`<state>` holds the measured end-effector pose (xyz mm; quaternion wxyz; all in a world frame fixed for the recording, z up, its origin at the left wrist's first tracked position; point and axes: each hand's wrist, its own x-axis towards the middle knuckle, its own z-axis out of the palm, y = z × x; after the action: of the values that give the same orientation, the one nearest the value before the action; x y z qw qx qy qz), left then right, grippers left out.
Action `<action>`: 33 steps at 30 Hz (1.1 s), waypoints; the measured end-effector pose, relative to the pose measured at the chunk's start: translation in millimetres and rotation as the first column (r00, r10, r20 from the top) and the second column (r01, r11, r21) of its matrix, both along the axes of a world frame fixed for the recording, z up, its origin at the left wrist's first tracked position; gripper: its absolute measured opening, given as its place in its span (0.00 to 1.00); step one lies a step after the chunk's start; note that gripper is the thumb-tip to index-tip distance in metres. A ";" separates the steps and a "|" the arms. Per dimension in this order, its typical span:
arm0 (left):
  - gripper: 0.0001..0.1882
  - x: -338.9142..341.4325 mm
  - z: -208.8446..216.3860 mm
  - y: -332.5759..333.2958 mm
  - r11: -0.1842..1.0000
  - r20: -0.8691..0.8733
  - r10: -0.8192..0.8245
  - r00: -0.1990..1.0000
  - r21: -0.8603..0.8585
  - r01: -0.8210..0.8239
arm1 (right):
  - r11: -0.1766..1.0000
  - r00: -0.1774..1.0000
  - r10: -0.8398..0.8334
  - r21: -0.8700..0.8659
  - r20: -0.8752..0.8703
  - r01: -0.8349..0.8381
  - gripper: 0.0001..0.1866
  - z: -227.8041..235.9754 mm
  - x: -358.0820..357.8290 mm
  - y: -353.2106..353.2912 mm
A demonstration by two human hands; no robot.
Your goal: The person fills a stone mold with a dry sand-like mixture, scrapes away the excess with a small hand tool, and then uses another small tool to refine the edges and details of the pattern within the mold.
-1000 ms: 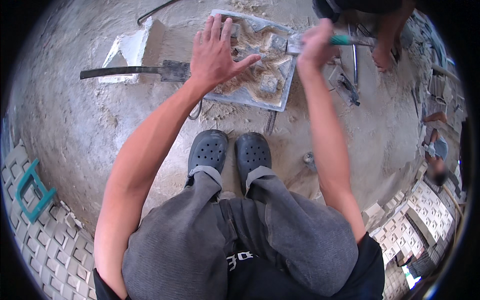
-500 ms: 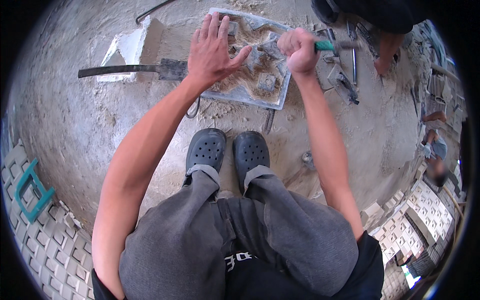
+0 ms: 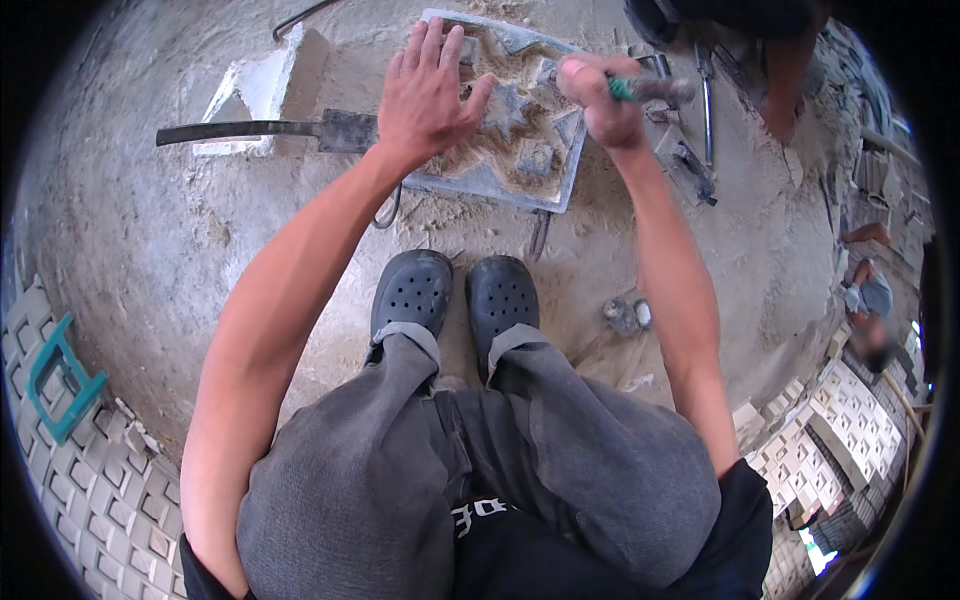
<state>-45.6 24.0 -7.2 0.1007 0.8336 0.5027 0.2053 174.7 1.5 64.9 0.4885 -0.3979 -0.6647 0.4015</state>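
Note:
My left hand (image 3: 432, 95) lies flat with its fingers stretched out over the left part of a grey, square mould (image 3: 480, 198). The mould has raised star and block shapes, with sandy dust in the hollows between them. Closed in a fist, my right hand (image 3: 603, 103) grips a green-handled tool (image 3: 628, 89) just past the mould's right edge. The tool's far end is dark and smeared by motion, so its kind is unclear. Beside my left wrist, a long dark flat-bladed tool (image 3: 240, 131) rests across a white angular block (image 3: 257, 95).
Metal tools, among them a long rod (image 3: 708, 110), lie on the dusty floor (image 3: 140, 270) at the right. Another person's hand (image 3: 778, 118) is down by them. Patterned tiles (image 3: 100, 505) cover the lower left, near a teal frame (image 3: 65, 378). A second person (image 3: 873, 295) is at far right.
The green-handled tool has swung to a different angle as my right hand turned. My left hand has shifted slightly right and up. The other person's hand at upper right has moved a little.

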 end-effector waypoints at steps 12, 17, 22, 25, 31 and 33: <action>0.43 -0.1 -1.2 -1.4 1.000 -0.003 0.014 1.000 -0.012 -0.015 | 0.995 0.992 -0.042 -0.099 -0.115 0.031 0.21 -5.4 3.3 -1.2; 0.44 0.9 0.7 -2.3 1.000 -0.032 0.015 0.999 -0.008 -0.016 | 0.919 0.820 -0.391 -0.120 -0.417 0.376 0.18 -0.3 -9.7 -5.6; 0.45 1.3 0.4 -2.1 1.000 -0.019 0.021 1.000 -0.023 -0.021 | 0.800 0.613 -0.599 -0.371 -0.515 0.471 0.25 2.0 -1.2 4.5; 0.46 0.1 0.2 -2.9 0.999 -0.022 0.019 1.000 -0.030 -0.019 | 0.788 0.592 -0.615 -0.398 -0.521 0.469 0.27 10.1 4.3 14.4; 0.47 1.6 3.3 -3.0 0.999 -0.054 0.018 0.998 -0.039 -0.020 | 0.795 0.620 -0.607 -0.394 -0.497 0.462 0.28 0.1 19.8 5.9; 0.47 -1.2 1.4 -2.5 1.000 -0.064 0.019 0.998 -0.020 -0.020 | 0.800 0.618 -0.599 -0.355 -0.510 0.483 0.28 11.7 10.6 3.1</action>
<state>-46.8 21.5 -5.8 0.0911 0.8338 0.5158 0.1742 185.3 4.7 76.6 0.7318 -0.4750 -0.2834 0.3982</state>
